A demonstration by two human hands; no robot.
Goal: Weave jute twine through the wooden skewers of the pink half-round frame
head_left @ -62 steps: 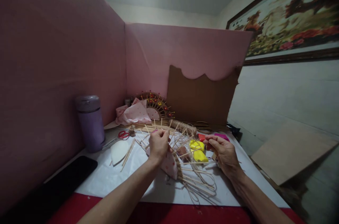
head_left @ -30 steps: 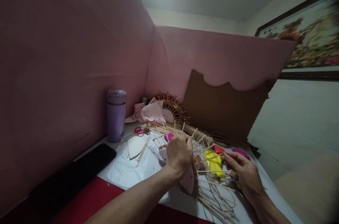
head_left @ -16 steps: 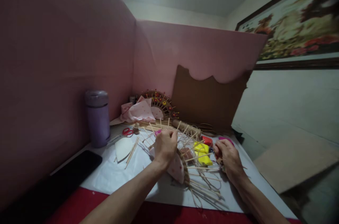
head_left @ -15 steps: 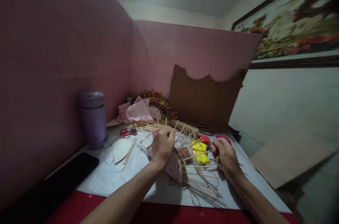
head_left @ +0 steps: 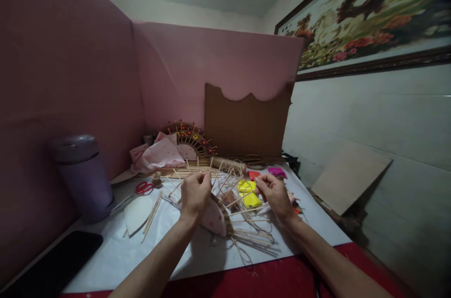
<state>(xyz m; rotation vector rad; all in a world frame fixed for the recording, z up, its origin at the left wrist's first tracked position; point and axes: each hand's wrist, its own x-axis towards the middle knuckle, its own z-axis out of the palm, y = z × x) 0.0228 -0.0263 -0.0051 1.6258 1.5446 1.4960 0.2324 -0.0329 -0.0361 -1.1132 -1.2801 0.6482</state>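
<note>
Dotted stick fan [head_left: 215, 220], clasped by the left hand [head_left: 195, 197] over white sheeting [head_left: 118, 260], is crowded by a twine roll [head_left: 229, 165] and yellow packets [head_left: 251, 200] beside the right hand [head_left: 276, 196] (grasping anything, I can't tell).

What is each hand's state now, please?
Left hand: closed at the dotted fan-shaped piece; its exact grip is hidden.
Right hand: pinched closed; whether it holds anything cannot be told.

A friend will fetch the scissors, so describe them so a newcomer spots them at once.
Find the tall purple bottle at the left of the view, by the pink panel. Just right of it, the scissors lie on the white sheet, beyond the white leaf-shaped piece. Being red-handled, they stand out from the pale sticks nearby.
</note>
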